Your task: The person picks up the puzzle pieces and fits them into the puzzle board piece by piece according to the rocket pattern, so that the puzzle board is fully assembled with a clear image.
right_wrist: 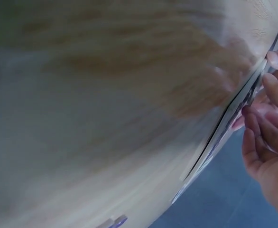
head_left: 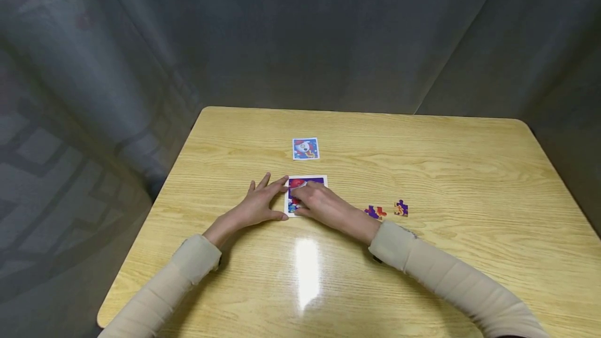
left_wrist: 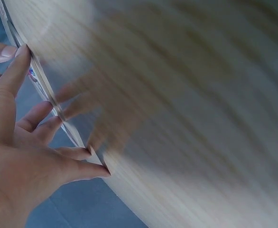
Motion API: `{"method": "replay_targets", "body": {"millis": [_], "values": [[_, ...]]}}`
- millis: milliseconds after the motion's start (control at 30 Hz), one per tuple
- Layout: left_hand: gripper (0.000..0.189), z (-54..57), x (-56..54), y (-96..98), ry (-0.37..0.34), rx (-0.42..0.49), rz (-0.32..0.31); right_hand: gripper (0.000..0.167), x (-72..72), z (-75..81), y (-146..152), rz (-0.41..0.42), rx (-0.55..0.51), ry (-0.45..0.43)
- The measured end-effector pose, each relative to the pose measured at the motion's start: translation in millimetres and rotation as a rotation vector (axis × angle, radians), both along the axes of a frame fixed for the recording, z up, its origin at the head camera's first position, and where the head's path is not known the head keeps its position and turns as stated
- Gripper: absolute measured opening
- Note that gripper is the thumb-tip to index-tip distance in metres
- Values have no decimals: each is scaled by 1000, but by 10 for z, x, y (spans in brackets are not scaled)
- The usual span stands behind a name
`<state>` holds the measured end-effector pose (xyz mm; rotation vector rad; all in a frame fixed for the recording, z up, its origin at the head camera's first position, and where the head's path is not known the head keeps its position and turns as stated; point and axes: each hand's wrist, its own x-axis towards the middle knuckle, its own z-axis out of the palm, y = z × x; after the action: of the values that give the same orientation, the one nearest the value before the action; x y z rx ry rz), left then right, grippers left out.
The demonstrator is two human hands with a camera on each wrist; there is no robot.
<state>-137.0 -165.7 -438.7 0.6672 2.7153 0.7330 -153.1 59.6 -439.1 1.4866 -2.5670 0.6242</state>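
A small jigsaw puzzle board [head_left: 287, 204] with a white border and a purple, red and blue picture lies flat on the table. Along its left side rests my left hand [head_left: 255, 206], fingers spread, with fingertips and thumb right at the edge. My right hand [head_left: 325, 204] reaches over the board from the right and hides much of the picture. Its fingers [right_wrist: 254, 128] bend down close to the surface in the right wrist view. I cannot tell whether a puzzle piece is between those fingertips.
Loose purple and red puzzle pieces [head_left: 373, 212] lie to the right of the board, with a purple and yellow piece [head_left: 401, 208] beyond them. Behind the board is a small square picture card [head_left: 305, 149]. The wooden table [head_left: 446, 171] has grey curtains [head_left: 328, 40] around it.
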Motion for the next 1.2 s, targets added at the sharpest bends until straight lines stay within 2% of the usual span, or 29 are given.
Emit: {"method": "replay_targets", "body": {"millis": [333,533,700,933,1033,1200], "values": [[70,3,7,-6,5,1,3,37,-11,5,16,10,-23,6],[68,-5,21,12,-3,0,8,25,2,37,148,-17,-55,27],[68,-16,17,35,-9,-11,7,25,64,44,505,-105,-85,21],[69,-16,-8,21,0,-19,3,28,167,35,1165,-275,-122,31],[69,-21,-7,14,0,-18,0,33,232,36,1386,-330,-104,0],[70,-8,2,22,-5,-14,-3,45,333,40,1615,-367,-25,-45]]}}
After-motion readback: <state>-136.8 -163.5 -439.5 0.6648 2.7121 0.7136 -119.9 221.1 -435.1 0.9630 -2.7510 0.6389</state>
